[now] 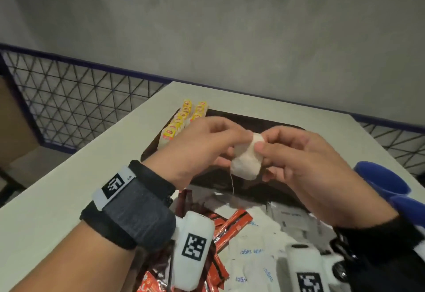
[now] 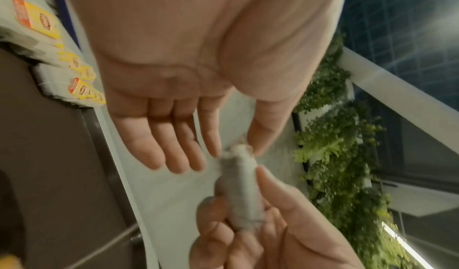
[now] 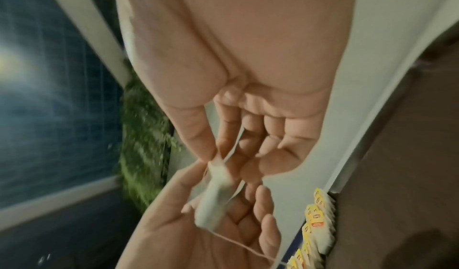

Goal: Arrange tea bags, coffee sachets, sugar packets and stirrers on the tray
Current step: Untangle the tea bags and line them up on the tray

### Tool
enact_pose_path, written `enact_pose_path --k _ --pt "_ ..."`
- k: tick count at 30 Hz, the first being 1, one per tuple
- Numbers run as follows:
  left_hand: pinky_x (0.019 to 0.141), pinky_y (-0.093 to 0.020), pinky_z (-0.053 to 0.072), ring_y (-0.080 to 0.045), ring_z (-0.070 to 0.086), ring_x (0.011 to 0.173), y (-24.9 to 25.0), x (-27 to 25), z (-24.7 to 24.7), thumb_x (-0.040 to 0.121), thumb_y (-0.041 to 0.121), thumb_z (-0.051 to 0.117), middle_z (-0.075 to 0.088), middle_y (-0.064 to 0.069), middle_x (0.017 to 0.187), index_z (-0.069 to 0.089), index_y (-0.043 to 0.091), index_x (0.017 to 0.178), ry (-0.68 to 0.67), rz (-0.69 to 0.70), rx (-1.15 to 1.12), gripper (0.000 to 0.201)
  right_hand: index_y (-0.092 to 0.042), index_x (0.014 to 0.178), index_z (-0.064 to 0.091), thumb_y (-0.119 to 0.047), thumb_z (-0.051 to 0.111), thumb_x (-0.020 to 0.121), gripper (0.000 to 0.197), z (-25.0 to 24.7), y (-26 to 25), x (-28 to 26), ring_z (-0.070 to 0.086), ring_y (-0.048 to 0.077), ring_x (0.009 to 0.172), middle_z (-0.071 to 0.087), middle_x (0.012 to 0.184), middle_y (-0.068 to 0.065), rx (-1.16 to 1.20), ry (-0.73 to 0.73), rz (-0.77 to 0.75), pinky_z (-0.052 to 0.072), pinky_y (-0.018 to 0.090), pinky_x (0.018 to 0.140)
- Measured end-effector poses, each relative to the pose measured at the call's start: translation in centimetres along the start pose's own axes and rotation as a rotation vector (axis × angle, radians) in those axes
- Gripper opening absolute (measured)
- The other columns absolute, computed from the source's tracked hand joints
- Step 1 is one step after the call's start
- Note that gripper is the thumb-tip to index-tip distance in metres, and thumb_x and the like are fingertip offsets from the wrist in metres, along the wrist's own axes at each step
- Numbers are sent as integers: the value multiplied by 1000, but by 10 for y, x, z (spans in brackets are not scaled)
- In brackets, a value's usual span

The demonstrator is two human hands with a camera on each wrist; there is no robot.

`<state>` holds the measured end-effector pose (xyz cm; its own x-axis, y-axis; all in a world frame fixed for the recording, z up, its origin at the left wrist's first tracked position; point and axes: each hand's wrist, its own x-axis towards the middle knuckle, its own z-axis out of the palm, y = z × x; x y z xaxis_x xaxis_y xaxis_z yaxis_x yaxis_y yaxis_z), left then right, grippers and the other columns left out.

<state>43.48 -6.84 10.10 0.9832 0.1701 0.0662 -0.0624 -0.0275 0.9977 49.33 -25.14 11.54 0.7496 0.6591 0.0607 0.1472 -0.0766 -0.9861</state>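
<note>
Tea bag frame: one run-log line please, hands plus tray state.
left hand: pinches tea bag | right hand: pinches tea bag | string: dangling | tray: tea bag rows at far-left corner

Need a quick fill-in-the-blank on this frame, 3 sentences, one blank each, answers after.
1. The loose tea bag is held by ____ hands, the left hand and the right hand.
2. The tags on the tea bags in the row on the tray are ____ in colour.
3. A thin ____ hangs from the held bag.

Missing words: both; yellow; string
</note>
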Motion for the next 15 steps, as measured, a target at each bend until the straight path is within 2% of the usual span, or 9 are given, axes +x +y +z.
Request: enact_pose_path --k 1,4,6,8,10,12,14,15 --pt "59 -19 46 -2 60 63 -2 -1 3 92 28 74 67 8 72 74 17 91 -57 9 50 11 -3 95 72 -17 69 87 16 -2 5 -7 66 26 79 74 95 21 54 43 2 54 34 69" --pt "63 -23 46 -10 60 70 -7 -3 11 86 31 78 71 -10 80 78 10 93 -124 29 133 22 -9 91 76 -22 71 83 16 -3 24 -18 61 27 77 70 94 28 71 173 9 50 37 70" --pt "61 -24 46 -12 60 69 -8 -4 15 87 23 76 71 -10 78 78 5 92 -120 35 143 19 -9 92 77 -22 73 82 17 -4 32 -22 59 28 77 67 95 31 92 218 7 48 38 70" --pt "58 -23 45 -12 59 66 -7 -6 17 88 20 75 70 -7 74 78 8 89 -110 56 138 13 -9 94 77 -22 73 82 19 -6 33 -25 63 32 81 69 97 29 164 225 -9 49 41 73" --pt "55 -22 46 -14 61 64 -6 -7 21 85 21 76 70 -8 73 80 13 84 -75 83 73 8 -14 101 77 -22 70 86 18 -5 33 -27 71 31 95 75 100 18 198 180 -14 53 44 85" --pt "51 -22 48 -14 63 61 -5 -7 25 78 22 77 72 -10 75 80 14 81 -40 91 -54 9 -17 109 76 -21 67 91 20 -2 35 -30 71 26 108 77 108 9 217 69 26 52 46 98" --pt "48 -21 49 -14 65 58 -2 -9 29 72 24 77 72 -12 75 80 14 79 -24 95 -163 13 -15 112 74 -20 70 91 22 2 36 -30 69 29 113 76 112 9 264 -31 96 50 48 102" --pt "47 -21 49 -14 65 57 -1 -10 31 70 24 77 72 -13 75 80 13 78 -7 101 -204 14 -11 111 74 -16 71 90 22 4 36 -30 70 30 111 77 110 11 299 -47 133 53 45 99"
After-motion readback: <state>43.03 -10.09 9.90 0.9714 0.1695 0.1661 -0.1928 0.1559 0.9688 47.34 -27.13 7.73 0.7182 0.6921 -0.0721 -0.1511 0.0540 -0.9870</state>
